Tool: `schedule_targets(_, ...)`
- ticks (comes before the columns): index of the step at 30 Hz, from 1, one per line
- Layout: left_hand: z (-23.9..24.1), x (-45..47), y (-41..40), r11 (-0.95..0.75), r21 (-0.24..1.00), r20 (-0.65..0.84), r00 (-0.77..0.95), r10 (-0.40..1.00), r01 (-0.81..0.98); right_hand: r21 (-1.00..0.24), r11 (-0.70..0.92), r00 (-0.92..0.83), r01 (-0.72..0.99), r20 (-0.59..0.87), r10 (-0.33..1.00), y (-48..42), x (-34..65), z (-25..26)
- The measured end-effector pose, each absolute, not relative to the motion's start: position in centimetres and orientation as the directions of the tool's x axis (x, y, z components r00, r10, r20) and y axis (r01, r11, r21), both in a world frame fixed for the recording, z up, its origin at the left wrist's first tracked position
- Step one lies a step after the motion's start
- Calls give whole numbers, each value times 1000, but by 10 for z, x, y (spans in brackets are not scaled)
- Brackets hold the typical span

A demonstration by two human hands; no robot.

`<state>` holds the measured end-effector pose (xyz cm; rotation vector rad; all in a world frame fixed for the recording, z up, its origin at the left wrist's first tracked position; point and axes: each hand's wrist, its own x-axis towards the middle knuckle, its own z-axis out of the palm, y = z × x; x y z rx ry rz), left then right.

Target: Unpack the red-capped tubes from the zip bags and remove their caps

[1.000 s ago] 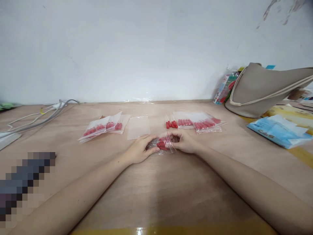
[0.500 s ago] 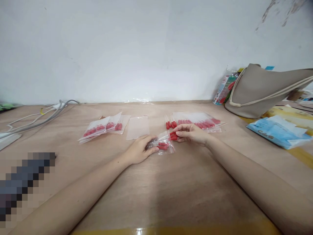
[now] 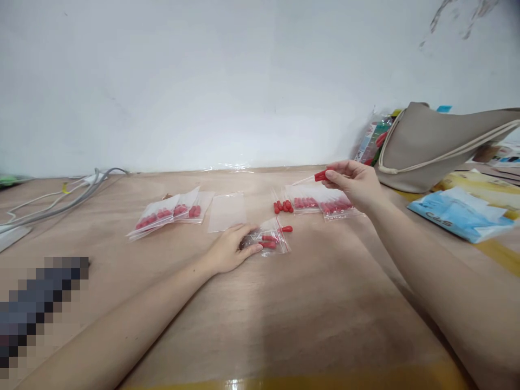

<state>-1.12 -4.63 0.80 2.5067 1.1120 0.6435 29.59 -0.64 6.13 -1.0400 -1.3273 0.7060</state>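
Note:
My left hand (image 3: 229,248) lies on the wooden table (image 3: 309,314) with its fingers closed on the left end of a small clear zip bag (image 3: 271,239) that holds a few red-bulbed droppers. One dropper's red bulb (image 3: 286,228) pokes out of the bag's mouth. My right hand (image 3: 354,181) is raised above the table and pinches a single dropper (image 3: 314,177) by its red bulb, the clear tip pointing left. Below that hand lie more filled bags (image 3: 325,203) and a few loose red bulbs (image 3: 283,206).
Filled bags (image 3: 168,211) and an empty clear bag (image 3: 227,212) lie to the left. A beige handbag (image 3: 439,146) and a blue packet (image 3: 461,215) sit at the right. Grey cables (image 3: 60,197) run along the far left. A white wall stands behind.
My right hand drew a dropper out of the bag's mouth, then lifted it up and to the right. My left hand stayed on the bag.

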Motion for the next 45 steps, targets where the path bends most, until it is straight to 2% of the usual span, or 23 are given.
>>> schedule_targets(3,9,-11,-46,-644,461,265,598,756,611,-744,542,98,391,619,779,3,275,51)
schedule_targets(6,10,-11,-47,-647,462,266,601,753,607,-369,645,-201,669,746,635,14,252,35)
schedule_targets(7,10,-11,-47,-647,464,267,601,754,605,-240,649,-305,722,732,610,17,246,30)
schedule_targets(9,10,-11,-48,-644,471,269,597,756,603,-81,642,-434,762,672,600,21,236,20)
schedule_targets(14,9,-11,-48,-642,479,272,594,757,599,139,601,-570,787,534,624,21,228,8)
schedule_targets(16,9,-11,-47,-647,477,281,595,753,595,180,579,-578,795,515,633,19,228,7)
schedule_targets(19,9,-11,-47,-658,478,289,603,743,582,145,569,-542,810,555,631,15,230,9)
schedule_targets(21,9,-11,-47,-659,483,288,605,742,577,78,575,-499,814,601,625,10,230,11)
schedule_targets(25,9,-12,-47,-650,483,280,600,749,587,-201,607,-338,769,678,652,-11,231,14)
schedule_targets(27,8,-13,-47,-649,476,275,600,751,594,-350,639,-312,685,651,692,-24,233,13)
schedule_targets(29,7,-13,-46,-651,473,274,603,749,594,-445,642,-342,625,583,737,-37,235,9)
schedule_targets(33,8,-12,-46,-655,475,278,607,745,587,-558,603,-406,571,446,798,-47,235,0)
schedule_targets(39,9,-12,-48,-648,465,271,600,752,603,-695,562,-326,449,458,827,-43,222,2)
schedule_targets(45,10,-11,-48,-663,469,274,617,737,584,-736,594,-579,325,342,740,-48,211,12)
